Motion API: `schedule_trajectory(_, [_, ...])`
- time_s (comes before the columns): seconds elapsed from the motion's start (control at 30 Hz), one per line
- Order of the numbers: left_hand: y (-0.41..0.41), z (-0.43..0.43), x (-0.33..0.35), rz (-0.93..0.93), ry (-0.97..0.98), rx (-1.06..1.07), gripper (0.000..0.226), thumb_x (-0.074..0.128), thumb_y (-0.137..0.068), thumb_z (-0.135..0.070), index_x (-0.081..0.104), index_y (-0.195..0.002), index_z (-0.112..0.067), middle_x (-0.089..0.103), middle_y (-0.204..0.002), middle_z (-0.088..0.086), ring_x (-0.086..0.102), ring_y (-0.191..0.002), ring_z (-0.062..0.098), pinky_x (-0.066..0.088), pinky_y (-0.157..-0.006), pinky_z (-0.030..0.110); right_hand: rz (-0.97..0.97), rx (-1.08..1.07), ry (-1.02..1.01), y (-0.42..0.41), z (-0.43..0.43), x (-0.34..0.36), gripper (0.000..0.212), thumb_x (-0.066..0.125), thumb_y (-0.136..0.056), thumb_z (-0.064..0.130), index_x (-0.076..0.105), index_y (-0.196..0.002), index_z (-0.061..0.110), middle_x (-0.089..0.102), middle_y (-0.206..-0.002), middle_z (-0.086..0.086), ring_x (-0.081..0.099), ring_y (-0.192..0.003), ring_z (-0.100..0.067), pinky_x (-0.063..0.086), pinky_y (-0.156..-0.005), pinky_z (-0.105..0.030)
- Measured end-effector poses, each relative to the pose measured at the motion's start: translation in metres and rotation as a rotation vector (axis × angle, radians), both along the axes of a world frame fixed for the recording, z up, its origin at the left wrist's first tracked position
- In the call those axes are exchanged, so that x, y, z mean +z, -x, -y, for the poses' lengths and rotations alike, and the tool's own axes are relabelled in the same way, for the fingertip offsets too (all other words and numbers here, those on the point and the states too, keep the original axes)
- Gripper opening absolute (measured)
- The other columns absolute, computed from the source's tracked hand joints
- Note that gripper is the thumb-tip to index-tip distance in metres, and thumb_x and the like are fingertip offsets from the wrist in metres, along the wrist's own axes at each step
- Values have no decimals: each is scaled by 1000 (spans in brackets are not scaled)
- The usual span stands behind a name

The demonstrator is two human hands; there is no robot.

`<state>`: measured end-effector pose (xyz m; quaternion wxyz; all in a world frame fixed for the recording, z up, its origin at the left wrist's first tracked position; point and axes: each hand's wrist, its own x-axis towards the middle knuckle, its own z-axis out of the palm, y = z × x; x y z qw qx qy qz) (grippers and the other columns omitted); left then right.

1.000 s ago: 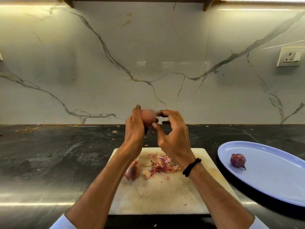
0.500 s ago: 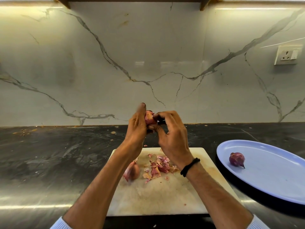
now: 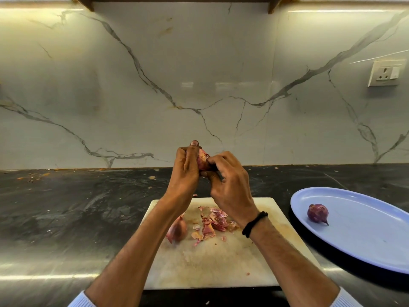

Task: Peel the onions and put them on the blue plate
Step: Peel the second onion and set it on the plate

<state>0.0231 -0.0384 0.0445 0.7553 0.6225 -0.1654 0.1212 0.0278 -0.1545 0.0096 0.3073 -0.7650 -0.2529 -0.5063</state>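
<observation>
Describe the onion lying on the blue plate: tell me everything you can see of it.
The onion is small, round and dark purple with a slight gloss; its papery skin looks gone. A short dark tip sticks out at its lower right. It lies on its side in the left part of the blue plate, alone, touching only the plate.

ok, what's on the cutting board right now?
An unpeeled onion and a pile of peels lie on the cutting board. The left forearm and right forearm cover strips of it; whatever lies beneath is hidden.
</observation>
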Motion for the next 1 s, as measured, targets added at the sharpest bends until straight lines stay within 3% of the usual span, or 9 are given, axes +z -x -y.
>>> schedule_trajectory(0.2, [-4, 1, -2, -44, 2, -1, 50, 45, -90, -65, 50, -107, -18, 56, -115, 26, 62, -108, 36, 52, -99, 51, -38, 35, -103, 4, 0, 4, 20, 76, -83, 3, 63, -98, 4, 60, -98, -6, 58, -88, -17, 54, -76, -23])
schedule_trajectory(0.3, [-8, 2, -1, -58, 19, -27, 36, 38, -104, -48, 58, -110, -19, 63, -115, 19, 65, -107, 29, 56, -95, 40, -20, 5, -152, 3, 2, 5, 20, 73, -85, 0, 62, -100, 3, 58, -99, -8, 56, -89, -15, 53, -76, -21])
schedule_trajectory(0.47, [-6, 0, 3, -82, 130, -159, 32, 45, -104, -29, 62, -121, -8, 62, -126, 22, 64, -108, 26, 55, -95, 36, 2, -85, -210, 1, 9, 7, 21, 72, -84, -2, 61, -101, 4, 59, -96, -7, 53, -87, -11, 45, -78, -6])
schedule_trajectory(0.63, [-8, -1, 3, -66, 248, -199, 33, 47, -101, -16, 57, -131, -5, 59, -132, 20, 63, -119, 32, 56, -96, 35, 0, -41, -257, 3, 6, 8, 17, 68, -86, -4, 56, -94, 5, 59, -86, -5, 56, -79, -15, 47, -72, -13])
schedule_trajectory(0.73, [-7, -1, 3, -55, 301, -195, 29, 45, -101, -6, 58, -127, -8, 59, -130, 14, 64, -115, 28, 57, -95, 33, -33, -22, -331, 5, 7, 8, 17, 65, -87, -4, 53, -93, 8, 57, -82, -3, 56, -75, -17, 49, -67, -21])
schedule_trajectory(0.83, [-9, -1, 4, -54, 349, -172, 31, 44, -101, 2, 60, -123, -12, 60, -126, 8, 64, -115, 27, 55, -98, 36, 1, -27, -408, 6, 7, 8, 17, 63, -90, -1, 51, -93, 11, 56, -80, -1, 55, -73, -16, 47, -65, -20])
schedule_trajectory(0.93, [-11, -3, 4, -23, 323, -117, 38, 45, -98, 10, 62, -121, -16, 61, -124, 3, 61, -119, 26, 55, -98, 37, 6, -68, -455, 5, 8, 11, 21, 64, -90, -2, 54, -103, 11, 59, -95, -2, 58, -85, -13, 52, -75, -19])
schedule_trajectory(1.0, [-10, -4, 3, 17, 243, -72, 44, 48, -96, 12, 63, -121, -21, 61, -125, 0, 60, -121, 25, 54, -100, 39, -71, -70, -445, 3, 9, 11, 42, 69, -83, -7, 54, -119, 9, 54, -115, -6, 56, -102, -11, 54, -83, -22])
